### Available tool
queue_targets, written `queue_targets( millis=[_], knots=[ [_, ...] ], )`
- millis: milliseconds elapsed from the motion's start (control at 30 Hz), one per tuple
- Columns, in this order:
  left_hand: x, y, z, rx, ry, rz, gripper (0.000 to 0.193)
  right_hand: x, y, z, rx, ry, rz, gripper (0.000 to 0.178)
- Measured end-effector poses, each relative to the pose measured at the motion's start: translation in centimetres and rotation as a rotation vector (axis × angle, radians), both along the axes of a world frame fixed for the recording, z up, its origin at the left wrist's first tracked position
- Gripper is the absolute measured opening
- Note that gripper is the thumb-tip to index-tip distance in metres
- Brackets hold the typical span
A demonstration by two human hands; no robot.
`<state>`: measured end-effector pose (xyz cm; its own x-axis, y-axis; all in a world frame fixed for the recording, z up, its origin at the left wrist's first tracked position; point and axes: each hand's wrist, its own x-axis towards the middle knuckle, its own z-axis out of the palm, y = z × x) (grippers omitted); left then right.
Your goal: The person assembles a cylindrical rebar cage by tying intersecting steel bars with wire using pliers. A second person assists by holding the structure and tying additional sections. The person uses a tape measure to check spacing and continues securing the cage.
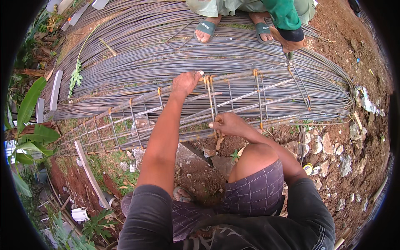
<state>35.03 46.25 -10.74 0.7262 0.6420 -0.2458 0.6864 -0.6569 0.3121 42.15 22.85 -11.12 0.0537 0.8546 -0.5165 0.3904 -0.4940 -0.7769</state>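
A long rebar cage (pixel 146 98) of lengthwise bars and square stirrups runs from the far left toward the right in front of me. My left hand (pixel 186 84) is closed over its upper bar, thumb beside the top of a pair of stirrups. Lower down, my right hand (pixel 230 124) has its fingers curled and thumb pressed against the lower part of a rusty stirrup (pixel 209 98). At the cage's right end, a co-worker's hand (pixel 288 41) grips a tool, partly hidden, whose tip meets the upper bar near a slanted end stirrup (pixel 301 85).
Beneath and behind the cage lies a wide bundle of long steel rods (pixel 146 58). The co-worker's sandalled foot (pixel 204 31) rests on it. Pincers (pixel 301 143) and a yellow tape measure (pixel 308 168) lie on stony soil at right. A pale plank (pixel 89 173) slants at left.
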Motion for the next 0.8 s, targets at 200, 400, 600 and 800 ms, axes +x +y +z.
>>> queue_targets(
  millis=[200,400,600,800],
  knots=[
    [-5.1,-5.3,-0.8,0.142,-0.682,0.189,0.033,-1.7,-0.2,-1.2,0.222,-0.243,-0.075,0.041],
    [-11.8,-10.4,-0.3,-0.233,-0.878,0.48,0.022,-2.5,-0.7,-2.5,0.125,-0.216,-0.261,0.037],
    [-10.9,-12.6,-3.1,-0.453,-0.68,0.452,0.021,-2.8,0.4,-1.9,0.136,-0.157,-0.217,0.037],
    [-9.5,-13.8,-1.6,-0.538,-0.594,0.414,0.02,0.3,0.8,-0.5,0.001,-0.068,-0.012,0.039]
  ],
)
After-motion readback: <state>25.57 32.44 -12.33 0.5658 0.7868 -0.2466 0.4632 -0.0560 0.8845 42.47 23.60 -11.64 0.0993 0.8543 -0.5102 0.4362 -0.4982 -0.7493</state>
